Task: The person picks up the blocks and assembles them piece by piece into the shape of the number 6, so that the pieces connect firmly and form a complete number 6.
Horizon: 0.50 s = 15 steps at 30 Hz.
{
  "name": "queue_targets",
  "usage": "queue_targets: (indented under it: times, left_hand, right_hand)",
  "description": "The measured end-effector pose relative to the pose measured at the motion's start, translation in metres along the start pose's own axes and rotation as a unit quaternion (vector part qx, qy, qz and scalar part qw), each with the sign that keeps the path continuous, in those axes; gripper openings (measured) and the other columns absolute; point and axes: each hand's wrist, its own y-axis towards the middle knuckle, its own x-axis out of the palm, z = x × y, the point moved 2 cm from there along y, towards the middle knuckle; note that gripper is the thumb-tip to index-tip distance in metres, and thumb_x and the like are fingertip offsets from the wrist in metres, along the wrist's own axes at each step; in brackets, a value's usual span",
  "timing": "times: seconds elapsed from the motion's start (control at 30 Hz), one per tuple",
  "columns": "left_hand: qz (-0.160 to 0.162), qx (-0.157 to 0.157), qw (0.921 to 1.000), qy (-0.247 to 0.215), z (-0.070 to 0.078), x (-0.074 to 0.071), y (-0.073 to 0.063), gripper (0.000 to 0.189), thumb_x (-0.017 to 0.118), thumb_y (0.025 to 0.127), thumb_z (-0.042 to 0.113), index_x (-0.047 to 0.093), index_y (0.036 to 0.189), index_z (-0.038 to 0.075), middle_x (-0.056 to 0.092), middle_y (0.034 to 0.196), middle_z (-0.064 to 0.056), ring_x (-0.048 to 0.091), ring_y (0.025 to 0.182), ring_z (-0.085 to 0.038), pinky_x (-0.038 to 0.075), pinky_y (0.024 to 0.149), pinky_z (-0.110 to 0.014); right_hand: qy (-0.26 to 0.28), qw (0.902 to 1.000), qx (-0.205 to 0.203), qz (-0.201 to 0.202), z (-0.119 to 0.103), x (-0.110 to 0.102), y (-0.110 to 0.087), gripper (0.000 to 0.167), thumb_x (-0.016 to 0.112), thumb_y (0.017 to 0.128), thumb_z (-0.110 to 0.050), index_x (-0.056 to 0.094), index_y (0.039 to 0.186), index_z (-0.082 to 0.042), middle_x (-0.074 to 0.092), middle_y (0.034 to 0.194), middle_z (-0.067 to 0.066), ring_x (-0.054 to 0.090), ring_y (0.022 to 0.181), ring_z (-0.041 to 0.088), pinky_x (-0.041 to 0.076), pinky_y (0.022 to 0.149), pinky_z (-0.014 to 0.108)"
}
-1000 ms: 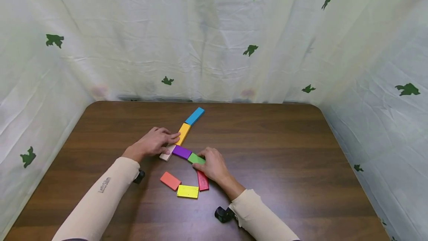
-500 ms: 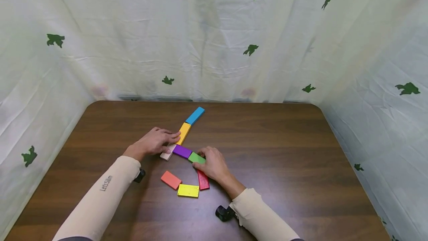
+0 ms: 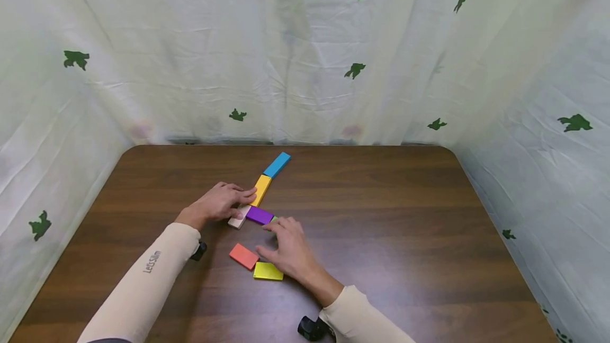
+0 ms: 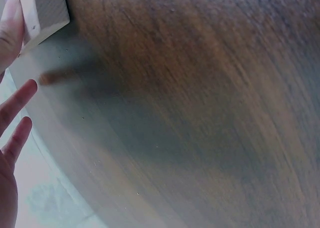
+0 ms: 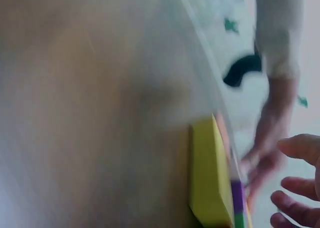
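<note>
My left hand [image 3: 219, 204] rests over the upper part of a bent line of coloured wooden blocks. Its thumb touches the white block [image 3: 236, 222], as the left wrist view also shows, while its fingertips lie on the orange-yellow block [image 3: 261, 189]. Above the coral and yellow blocks, my right hand [image 3: 289, 250] has its fingers spread around nothing. Only a sliver of the green block [image 3: 274, 219] shows past its fingers, beside the purple block [image 3: 259, 215]. The red block is hidden under that hand. In the right wrist view the yellow block [image 5: 207, 173] is close by.
A blue block [image 3: 277, 164] tops the line. Nearer the front lie the coral block [image 3: 243, 256] and the yellow block, almost touching at a corner. All rest on a brown wooden table [image 3: 381, 216], with a pale patterned curtain [image 3: 305, 68] behind and at both sides.
My right hand has let go of the green block and moved toward the front and slightly left, covering the red block. My left hand and the visible blocks stay in place.
</note>
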Motion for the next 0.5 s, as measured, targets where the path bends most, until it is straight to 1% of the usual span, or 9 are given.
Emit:
queue_targets:
  times: [0.07,0.17,0.23,0.33,0.5]
  left_hand:
    - [0.004,0.004,1.0,0.001,0.0,0.0,0.0,0.06,0.07,0.087,0.023,0.048,0.14,0.009,0.04,0.15,-0.012,0.045,0.125,-0.041,0.031,0.101,-0.058]
    - [0.009,0.008,0.9999,0.002,0.0,0.0,0.0,0.06,0.07,0.086,0.024,0.049,0.14,0.009,0.04,0.15,-0.012,0.046,0.124,-0.04,0.031,0.1,-0.058]
    - [0.009,0.01,0.9999,0.001,0.0,0.0,0.0,0.059,0.07,0.086,0.024,0.049,0.14,0.009,0.04,0.15,-0.012,0.046,0.124,-0.041,0.031,0.1,-0.057]
    - [0.009,0.011,0.9999,-0.004,0.0,0.0,0.0,0.059,0.07,0.086,0.025,0.05,0.14,0.009,0.04,0.15,-0.012,0.046,0.123,-0.041,0.031,0.1,-0.058]
    - [0.01,0.016,0.9998,0.002,-0.002,0.001,-0.002,0.059,0.069,0.086,0.025,0.05,0.14,0.008,0.04,0.149,-0.013,0.047,0.122,-0.041,0.031,0.099,-0.058]
  right_hand:
    - [-0.022,0.9995,-0.02,-0.009,-0.009,0.006,-0.004,0.04,0.077,0.079,-0.038,0.071,0.109,-0.011,0.064,0.101,-0.003,0.053,0.093,0.012,0.042,0.083,0.026]
    - [-0.054,0.9976,-0.034,-0.027,-0.02,0.016,-0.007,0.042,0.078,0.077,-0.041,0.071,0.107,-0.012,0.063,0.099,-0.005,0.053,0.093,0.011,0.042,0.083,0.024]
    - [-0.071,0.9961,-0.037,-0.037,-0.024,0.02,-0.009,0.044,0.078,0.077,-0.042,0.071,0.108,-0.012,0.063,0.097,-0.005,0.053,0.093,0.011,0.041,0.082,0.024]
    - [-0.091,0.9942,-0.04,-0.041,-0.028,0.026,-0.009,0.045,0.078,0.076,-0.043,0.071,0.108,-0.012,0.062,0.096,-0.006,0.053,0.093,0.011,0.04,0.081,0.024]
    - [-0.101,0.9938,-0.03,-0.037,-0.03,0.03,-0.007,0.045,0.08,0.074,-0.042,0.071,0.106,-0.011,0.061,0.092,-0.005,0.053,0.091,0.012,0.038,0.079,0.024]
